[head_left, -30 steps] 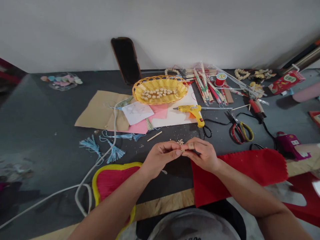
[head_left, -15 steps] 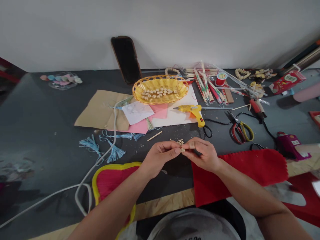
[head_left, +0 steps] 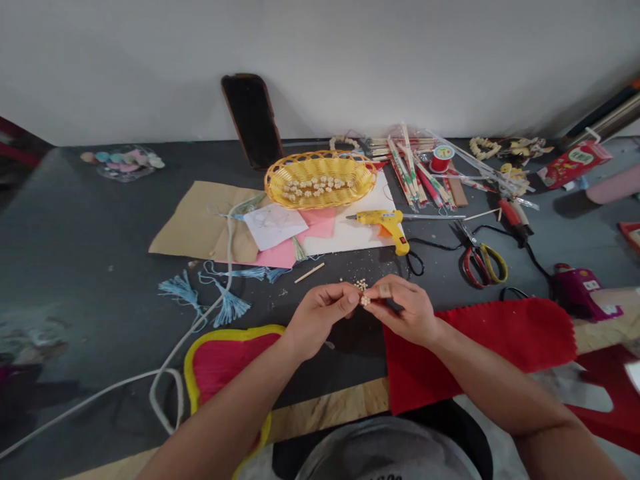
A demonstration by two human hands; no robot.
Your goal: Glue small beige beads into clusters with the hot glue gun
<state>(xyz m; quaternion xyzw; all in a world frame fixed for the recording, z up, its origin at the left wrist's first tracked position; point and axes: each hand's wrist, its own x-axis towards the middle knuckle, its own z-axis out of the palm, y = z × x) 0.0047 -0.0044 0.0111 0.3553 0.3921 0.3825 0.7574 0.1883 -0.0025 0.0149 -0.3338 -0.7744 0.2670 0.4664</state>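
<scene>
Both bare hands meet a little in from the near edge of the dark tabletop (head_left: 115, 293), roughly midway along; right hand (head_left: 407, 307) pinches a small pale bead cluster (head_left: 365, 301) between thumb and forefinger, its other fingers curled in; left hand (head_left: 320, 313) has its thumb close against bent fingers, right beside the cluster; whether those tips also press on the beads, I cannot tell from here; just beyond the fingertips, toward the far edge, loose beads (head_left: 361, 285) lie in a little scatter; a yellow basket (head_left: 364, 177) near the far edge carries similar clusters (head_left: 324, 180); yellow glue gun (head_left: 383, 219) lies partly on a white sheet (head_left: 345, 237), nozzle toward the left edge

Risks, as I judge them: the cluster is tiny and held by the tips alone, so a slackened thumb could drop it, and too hard a squeeze could part its beads; a dipping knuckle could send the loose beads rolling; the right forearm lies over red felt (head_left: 505, 333) that crosses the near edge, so an arm drawn back could drag it; a snag on the black cable (head_left: 434, 244) might shift the gun; whether its nozzle is hot, no way to see
</scene>
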